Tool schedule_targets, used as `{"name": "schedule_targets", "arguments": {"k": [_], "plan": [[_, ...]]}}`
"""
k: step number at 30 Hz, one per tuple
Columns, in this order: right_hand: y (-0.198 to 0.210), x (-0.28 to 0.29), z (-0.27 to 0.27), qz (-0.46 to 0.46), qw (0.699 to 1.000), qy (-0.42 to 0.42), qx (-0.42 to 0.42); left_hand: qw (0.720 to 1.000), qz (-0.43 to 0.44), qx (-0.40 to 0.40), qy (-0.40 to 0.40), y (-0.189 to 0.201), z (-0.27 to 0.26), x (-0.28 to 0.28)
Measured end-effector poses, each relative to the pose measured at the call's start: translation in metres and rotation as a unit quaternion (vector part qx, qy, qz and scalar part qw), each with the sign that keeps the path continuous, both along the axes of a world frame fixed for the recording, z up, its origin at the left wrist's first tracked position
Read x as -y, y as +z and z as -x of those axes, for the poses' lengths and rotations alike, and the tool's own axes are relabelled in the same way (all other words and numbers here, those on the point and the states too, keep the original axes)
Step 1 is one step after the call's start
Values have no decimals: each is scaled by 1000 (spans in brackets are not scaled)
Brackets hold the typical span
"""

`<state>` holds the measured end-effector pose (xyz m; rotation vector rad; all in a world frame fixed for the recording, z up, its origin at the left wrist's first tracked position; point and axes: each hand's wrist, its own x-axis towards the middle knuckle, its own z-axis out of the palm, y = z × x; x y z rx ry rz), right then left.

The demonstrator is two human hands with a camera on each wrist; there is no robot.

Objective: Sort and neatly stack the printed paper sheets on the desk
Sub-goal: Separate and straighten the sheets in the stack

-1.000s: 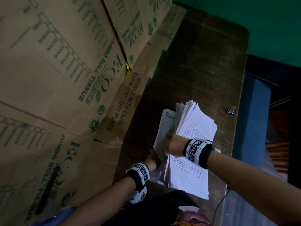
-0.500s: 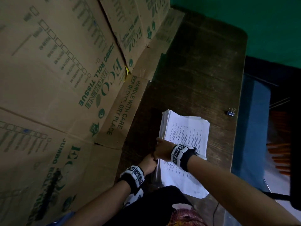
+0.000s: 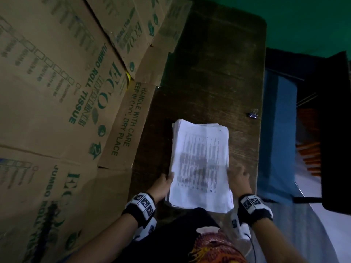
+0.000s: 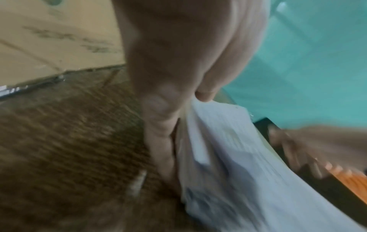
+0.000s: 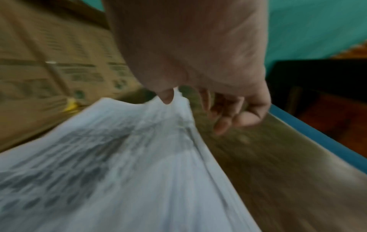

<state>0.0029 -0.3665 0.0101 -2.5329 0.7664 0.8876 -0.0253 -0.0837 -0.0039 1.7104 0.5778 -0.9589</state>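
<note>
A thick stack of printed sheets [image 3: 201,164] lies flat on the dark wooden desk [image 3: 212,73], close to its near edge, with its edges nearly aligned. My left hand [image 3: 166,180] is at the stack's left edge; in the left wrist view its fingers [image 4: 158,141] lie straight along the side of the stack [image 4: 238,164] and the thumb rests on top. My right hand [image 3: 238,176] is at the right edge. There its fingers [image 5: 224,122] hang loosely curled beside the stack [image 5: 119,157], with only the thumb touching the paper.
Tall printed cardboard boxes [image 3: 57,92] wall off the desk's left side. A small binder clip [image 3: 253,113] lies near the desk's right edge, beyond the stack. A blue surface [image 3: 275,139] runs along the right of the desk.
The fanned, tilted sheets have been laid flat and squared into one stack. My right hand has moved from the stack's left side across to its right edge.
</note>
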Motion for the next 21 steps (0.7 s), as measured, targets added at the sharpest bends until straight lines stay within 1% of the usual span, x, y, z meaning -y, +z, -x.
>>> {"name": "schedule_targets", "arguments": {"k": [1,2,4,6,8,10,12,14,16,17,19,21], "plan": [[-7,1,15,-30,998,-46,-22,1000,6,-1,-4,1,4,4],[-10,-6,30,-59,996,-62,-32,1000,1,6,-11,1,7,9],[-7,-32,55,-98,993,-58,-27,998,-52,22,-41,1,10,22],[-3,-46,67,-118,992,-42,-7,992,-106,41,-63,3,8,31],[-10,-37,68,-132,990,-59,1,993,-100,24,-50,4,6,30],[-10,-24,66,-96,994,-60,0,994,-97,4,-46,3,6,22],[-5,-18,64,-68,995,-70,35,994,-101,0,-46,5,11,20],[-1,-26,64,-101,991,-60,62,991,-116,16,-65,7,18,27],[0,-35,66,-167,980,-79,69,988,-135,39,-71,8,24,36],[2,-37,66,-193,975,-92,67,989,-131,40,-57,10,24,39],[8,-32,64,-226,966,-111,57,995,-94,19,-13,13,21,38],[12,-20,61,-230,965,-115,52,999,-44,-9,26,14,16,31]]}}
